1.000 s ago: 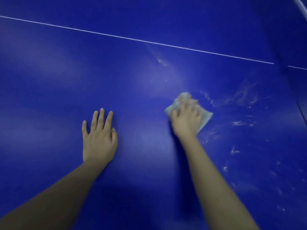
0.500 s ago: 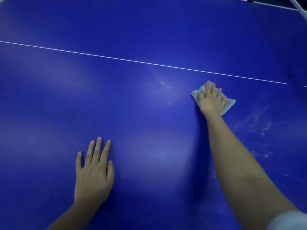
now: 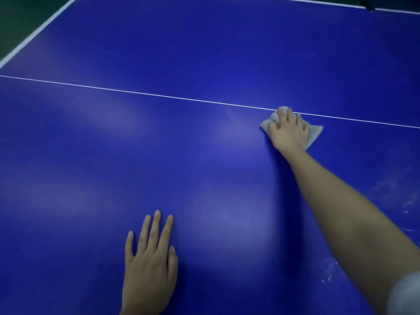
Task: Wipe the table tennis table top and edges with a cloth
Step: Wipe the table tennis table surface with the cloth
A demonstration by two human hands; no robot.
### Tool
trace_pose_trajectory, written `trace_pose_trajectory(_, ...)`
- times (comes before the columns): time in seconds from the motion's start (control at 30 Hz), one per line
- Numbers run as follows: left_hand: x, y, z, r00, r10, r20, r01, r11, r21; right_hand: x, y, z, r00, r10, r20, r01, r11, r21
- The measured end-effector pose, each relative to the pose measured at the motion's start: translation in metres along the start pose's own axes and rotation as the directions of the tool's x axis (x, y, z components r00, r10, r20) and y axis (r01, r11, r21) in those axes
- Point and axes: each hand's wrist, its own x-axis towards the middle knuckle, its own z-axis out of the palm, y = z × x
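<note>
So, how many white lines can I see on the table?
3. A thin line crosses the middle of the table; a wide edge line runs top left; another edge line top right. Others may lie out of view.

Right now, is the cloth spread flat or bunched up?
Bunched: the cloth lies crumpled under the right hand, only uneven corners showing at both sides.
</note>
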Motion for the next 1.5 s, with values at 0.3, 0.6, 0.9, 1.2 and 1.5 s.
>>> trace_pose_trajectory(0.3,0.001,0.001,-0.003,0.999,-0.018,0.036,0.018,1.000,0.005,-0.055,-0.145,0.014,0.680,-0.724,0.114,0.731,0.682,-0.027)
trace_pose_trajectory(0.6,0.001,0.001,-0.001,0.999,-0.030,0.025,0.030,0.999,0.020,-0.062,0.000,-0.008,0.890,-0.453,-0.049,0.454,0.891,0.011)
trace_pose_trajectory(0.9,-0.001,-0.001,0.004,1.000,-0.030,0.004,0.030,0.999,0.015,-0.145,0.115,-0.022,0.997,-0.070,0.030,0.069,0.997,0.042)
trace_pose_trajectory(1.2,0.000,0.000,0.006,0.999,-0.025,-0.020,0.024,0.999,-0.024,-0.326,0.103,-0.011,0.547,-0.823,0.154,0.810,0.567,0.150)
trace_pose_trajectory(1.5,-0.001,-0.002,0.011,0.998,-0.020,-0.062,0.017,0.999,-0.047,-0.207,0.192,-0.018,0.958,0.287,-0.017,-0.286,0.957,0.052)
